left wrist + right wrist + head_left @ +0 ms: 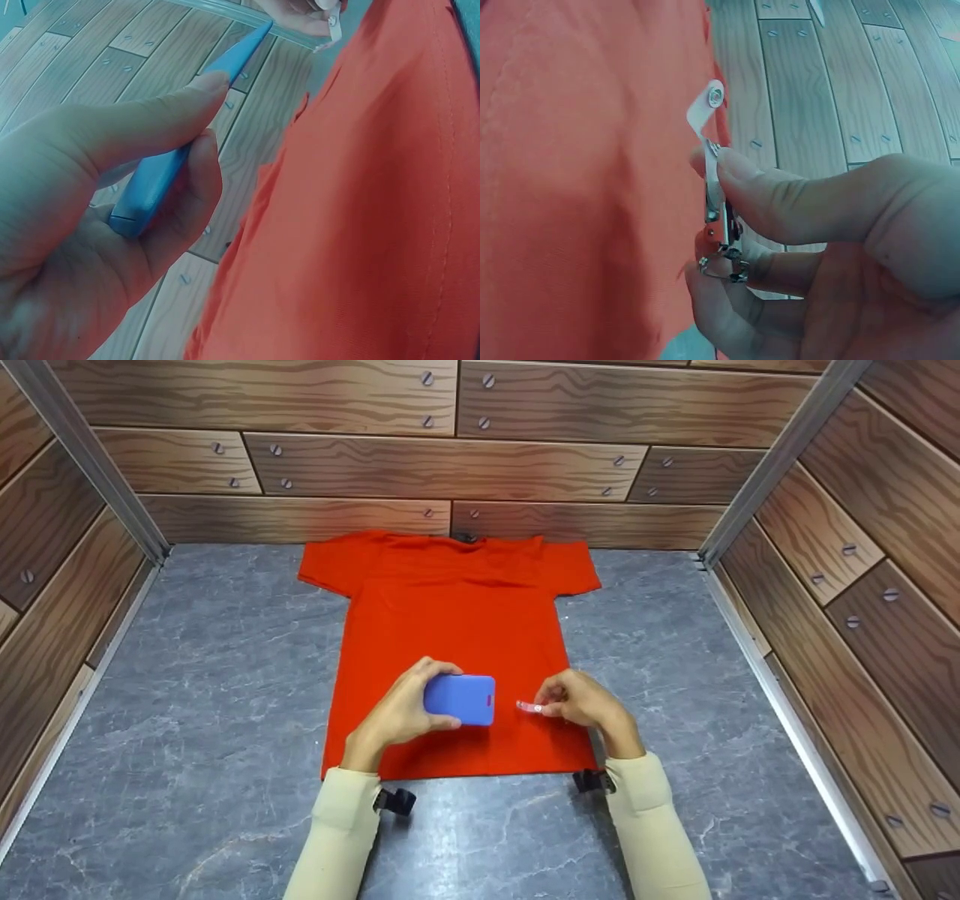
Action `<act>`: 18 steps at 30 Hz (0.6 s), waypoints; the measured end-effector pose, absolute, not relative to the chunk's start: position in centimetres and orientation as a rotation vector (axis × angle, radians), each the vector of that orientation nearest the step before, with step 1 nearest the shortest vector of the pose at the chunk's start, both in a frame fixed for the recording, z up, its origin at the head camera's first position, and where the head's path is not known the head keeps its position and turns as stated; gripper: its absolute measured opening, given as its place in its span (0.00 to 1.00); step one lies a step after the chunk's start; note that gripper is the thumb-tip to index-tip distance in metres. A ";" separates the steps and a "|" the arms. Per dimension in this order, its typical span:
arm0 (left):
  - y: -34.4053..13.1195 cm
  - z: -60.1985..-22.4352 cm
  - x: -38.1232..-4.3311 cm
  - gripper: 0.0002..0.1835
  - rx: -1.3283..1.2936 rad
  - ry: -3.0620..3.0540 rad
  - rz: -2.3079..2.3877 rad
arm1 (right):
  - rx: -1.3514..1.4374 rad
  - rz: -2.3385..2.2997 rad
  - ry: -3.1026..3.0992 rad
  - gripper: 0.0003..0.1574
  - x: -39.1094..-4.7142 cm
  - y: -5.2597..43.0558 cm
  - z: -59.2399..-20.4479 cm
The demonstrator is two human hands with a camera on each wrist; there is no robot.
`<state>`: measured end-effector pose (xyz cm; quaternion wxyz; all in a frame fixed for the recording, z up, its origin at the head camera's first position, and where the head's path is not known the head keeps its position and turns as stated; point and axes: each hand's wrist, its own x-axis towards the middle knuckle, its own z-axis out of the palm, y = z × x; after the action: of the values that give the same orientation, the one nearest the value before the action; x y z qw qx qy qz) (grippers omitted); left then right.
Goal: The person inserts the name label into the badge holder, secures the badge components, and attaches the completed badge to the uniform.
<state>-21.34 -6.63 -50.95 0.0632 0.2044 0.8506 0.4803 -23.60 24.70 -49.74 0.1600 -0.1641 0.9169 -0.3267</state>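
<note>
My left hand (pixel 405 706) grips a flat blue badge holder (pixel 459 700) by its left end, thumb on one edge and fingers on the other. A small slot near its right end shows red. Edge-on in the left wrist view, the holder (pixel 154 184) looks thin. Just to the right, my right hand (pixel 583 701) pinches a badge clip (pixel 714 187) between thumb and fingers. The clip has a clear strap with a metal snap, its free end pointing towards the holder. Both hands are above a red T-shirt (pixel 450 630) spread flat. Holder and clip are apart.
The T-shirt lies on a grey marbled surface (pixel 225 660), its collar close to the wood-patterned back wall (pixel 360 465). Similar panels (pixel 840 607) stand at the sides, with metal rails along the edges. Each wrist wears a small black camera (pixel 396 801).
</note>
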 end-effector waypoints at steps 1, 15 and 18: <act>-6.6 -50.9 -21.3 0.34 0.614 2.571 1.448 | -0.472 -0.939 2.613 0.04 -23.5 24.7 -49.6; -6.4 -50.9 -21.2 0.35 0.674 2.527 1.465 | -0.560 -0.891 2.625 0.07 -22.7 24.4 -48.1; -6.4 -50.9 -21.1 0.34 0.697 2.516 1.472 | -0.565 -0.894 2.625 0.07 -22.6 24.3 -47.9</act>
<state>-21.14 -6.36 -50.87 0.0720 0.2319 0.8373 0.4899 -22.58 24.32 -47.87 0.1552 -0.1973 0.9163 -0.3122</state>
